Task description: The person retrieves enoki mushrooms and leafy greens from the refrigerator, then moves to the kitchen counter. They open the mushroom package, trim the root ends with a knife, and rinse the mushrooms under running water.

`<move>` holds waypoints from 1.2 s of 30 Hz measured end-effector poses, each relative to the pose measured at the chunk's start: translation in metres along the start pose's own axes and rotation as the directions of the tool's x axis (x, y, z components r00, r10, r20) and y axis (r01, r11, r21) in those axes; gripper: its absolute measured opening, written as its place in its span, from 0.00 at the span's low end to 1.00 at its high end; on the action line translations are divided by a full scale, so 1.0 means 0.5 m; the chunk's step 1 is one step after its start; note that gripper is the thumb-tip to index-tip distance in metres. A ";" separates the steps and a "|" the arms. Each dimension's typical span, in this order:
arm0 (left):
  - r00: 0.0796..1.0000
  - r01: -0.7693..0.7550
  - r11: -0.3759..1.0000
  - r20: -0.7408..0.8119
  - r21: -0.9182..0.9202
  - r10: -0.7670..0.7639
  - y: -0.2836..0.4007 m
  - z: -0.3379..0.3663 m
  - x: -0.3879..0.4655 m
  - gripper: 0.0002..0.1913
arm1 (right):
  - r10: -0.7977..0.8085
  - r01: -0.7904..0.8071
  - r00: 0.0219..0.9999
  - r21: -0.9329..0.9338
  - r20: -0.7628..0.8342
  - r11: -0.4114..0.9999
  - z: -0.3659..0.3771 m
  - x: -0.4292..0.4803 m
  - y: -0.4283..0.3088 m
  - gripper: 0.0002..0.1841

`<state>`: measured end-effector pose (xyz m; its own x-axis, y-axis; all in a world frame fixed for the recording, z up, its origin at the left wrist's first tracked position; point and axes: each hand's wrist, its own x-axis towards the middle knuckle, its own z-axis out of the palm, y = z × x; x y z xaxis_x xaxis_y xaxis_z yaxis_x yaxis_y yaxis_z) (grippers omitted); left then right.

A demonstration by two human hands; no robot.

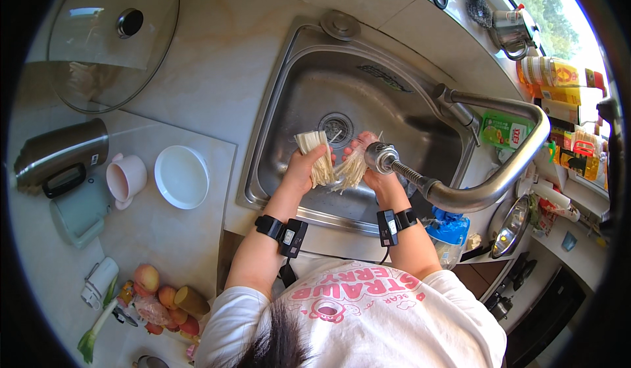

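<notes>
Over the stainless steel sink (305, 87), my left hand (299, 166) grips a bunch of enoki mushrooms (319, 163), its cut end pointing away from me. Close beside it, my right hand (377, 179) holds a second, looser bunch of enoki (351, 171) whose strands fan toward me. The faucet's spray head (380, 156) hides part of that hand. A few thin strands stick out from between both hands. Just beyond them lies the sink's drain strainer (336, 124).
A bent metal faucet pipe (488, 190) arches over the sink's right side. On the left counter stand a white bowl (182, 177), a pink mug (126, 180), an electric kettle (64, 156) and a glass lid (113, 37). A blue plastic bag (447, 227) sits near my right forearm.
</notes>
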<state>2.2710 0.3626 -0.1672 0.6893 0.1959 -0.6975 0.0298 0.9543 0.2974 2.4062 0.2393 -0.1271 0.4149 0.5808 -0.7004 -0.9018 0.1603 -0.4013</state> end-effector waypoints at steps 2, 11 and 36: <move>1.000 -0.008 1.000 0.012 0.016 0.008 0.000 -0.003 -0.006 0.13 | -0.024 0.024 1.000 -0.025 -0.010 0.999 0.015 0.013 -0.001 0.12; 0.996 -0.075 0.972 0.069 0.224 0.061 -0.015 0.034 -0.002 0.14 | -0.052 0.009 0.996 -0.514 -0.070 0.858 0.020 -0.006 0.018 0.11; 0.998 -0.049 0.864 0.062 0.502 0.021 -0.035 0.083 0.004 0.14 | -0.304 0.300 0.946 -0.651 0.110 0.698 -0.037 -0.023 0.013 0.12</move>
<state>2.3020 0.3370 -0.1468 0.7336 0.2012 -0.6491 0.3548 0.7013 0.6183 2.3979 0.2190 -0.1326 0.6533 0.5890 -0.4756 -0.4261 -0.2332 -0.8741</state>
